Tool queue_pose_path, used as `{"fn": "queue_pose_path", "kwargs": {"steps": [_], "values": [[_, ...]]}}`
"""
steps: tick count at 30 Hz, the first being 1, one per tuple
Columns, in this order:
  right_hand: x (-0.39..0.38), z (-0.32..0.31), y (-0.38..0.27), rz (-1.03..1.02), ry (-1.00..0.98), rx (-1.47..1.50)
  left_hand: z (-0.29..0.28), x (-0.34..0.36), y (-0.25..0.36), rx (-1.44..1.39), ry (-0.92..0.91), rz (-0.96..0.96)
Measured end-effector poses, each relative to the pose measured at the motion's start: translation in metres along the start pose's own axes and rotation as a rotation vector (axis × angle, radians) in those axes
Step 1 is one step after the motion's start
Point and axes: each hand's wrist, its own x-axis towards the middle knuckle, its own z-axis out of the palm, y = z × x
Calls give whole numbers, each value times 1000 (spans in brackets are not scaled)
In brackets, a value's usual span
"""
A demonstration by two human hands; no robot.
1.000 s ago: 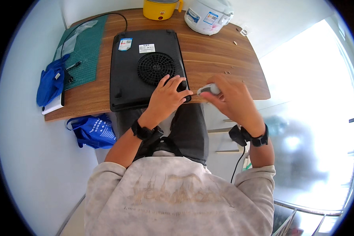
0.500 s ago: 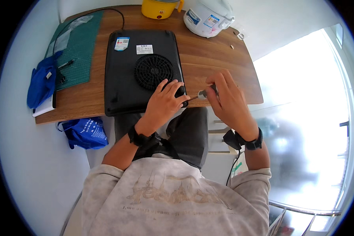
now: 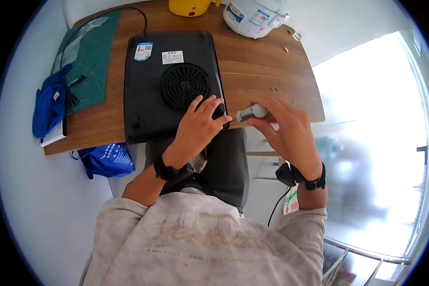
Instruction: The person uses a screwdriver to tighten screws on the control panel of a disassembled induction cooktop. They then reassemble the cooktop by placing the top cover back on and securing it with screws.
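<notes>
A black induction cooker [image 3: 148,95] lies bottom side up near the table's front edge, its round fan grille [image 3: 185,86] showing. My left hand [image 3: 200,126] rests on its near right corner, fingers spread and reaching to the grille and a black foot, thumb out toward the corner. Just off that corner, my right hand [image 3: 291,126] has a screwdriver [image 3: 251,112] by its grey handle between thumb and fingers. The handle points at my left thumb; its shaft and tip are mostly hidden.
Small screws [image 3: 275,89] lie on the wooden table [image 3: 252,66]. A white rice cooker [image 3: 255,19] and a yellow pot [image 3: 189,6] stand at the back. On the left are a green cutting mat [image 3: 93,71], a blue bag [image 3: 52,97] and a power cord [image 3: 145,21].
My right hand's fingers have opened out and shifted round the screwdriver's handle, which shows more now. The left hand stays on the cooker. The whole view has shifted slightly.
</notes>
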Motion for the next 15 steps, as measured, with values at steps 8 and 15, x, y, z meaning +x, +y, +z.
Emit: {"fn": "queue_pose_path", "kwargs": {"steps": [8, 15], "values": [[13, 0, 33, 35, 66, -50, -2, 2, 4, 1, -35, 0], [-20, 3, 48, 185, 59, 134, -8, 2, 4, -3, -45, -3]]}}
